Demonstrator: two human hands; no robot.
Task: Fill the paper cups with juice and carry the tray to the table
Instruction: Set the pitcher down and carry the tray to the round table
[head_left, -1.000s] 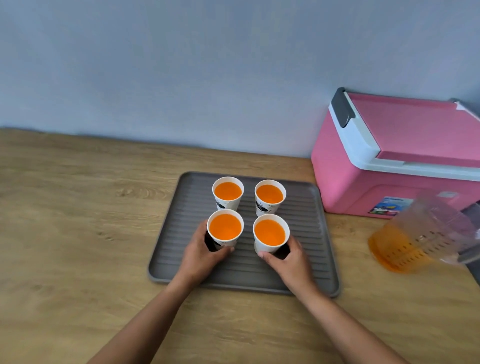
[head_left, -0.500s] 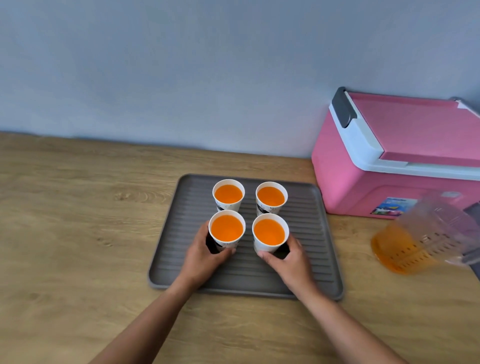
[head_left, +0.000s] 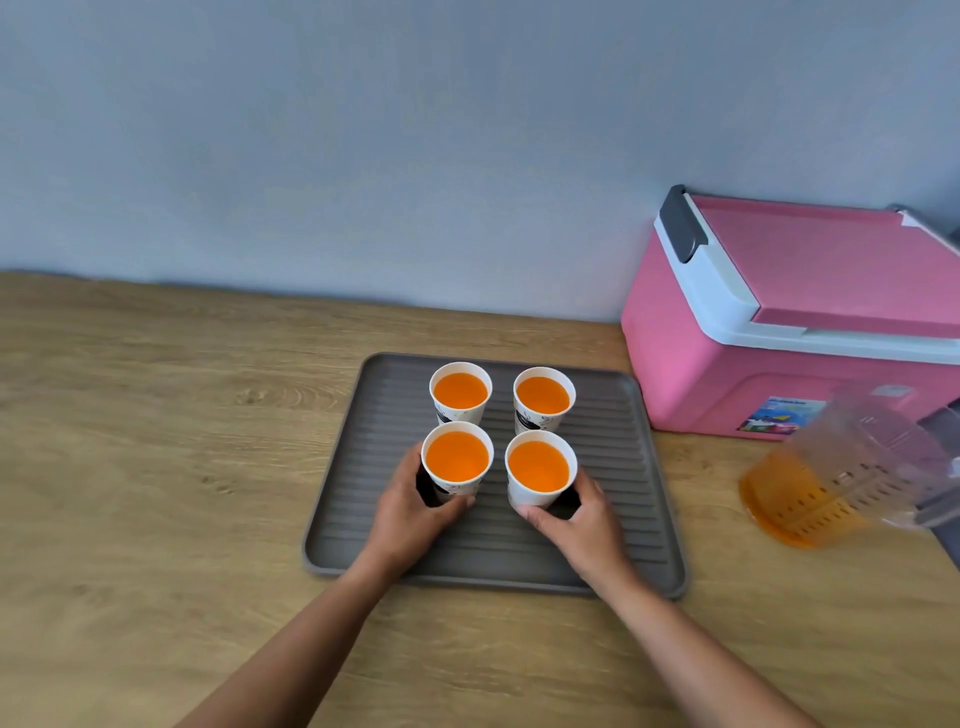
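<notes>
Behind everything, a smooth, matte blue-grey wall filled the upper half of the view. Below it ran a wood-grain counter, pale brown with knots and streaks. At its right end stood a boxy pink plastic cooler with a white band under the lid and a dark grey latch. A rectangular grey tray with rounded corners and a ribbed floor lay flat on the counter, just left of the cooler. Right of the tray sat a clear plastic pitcher, blurred, with orange juice in its bottom part. The left hand had its fingers curled round the near-left paper cup; the right hand gripped the near-right paper cup likewise. Two far paper cups stood untouched just behind. All four were upright on the tray, round-rimmed, white with dark print, nearly full of orange juice.
</notes>
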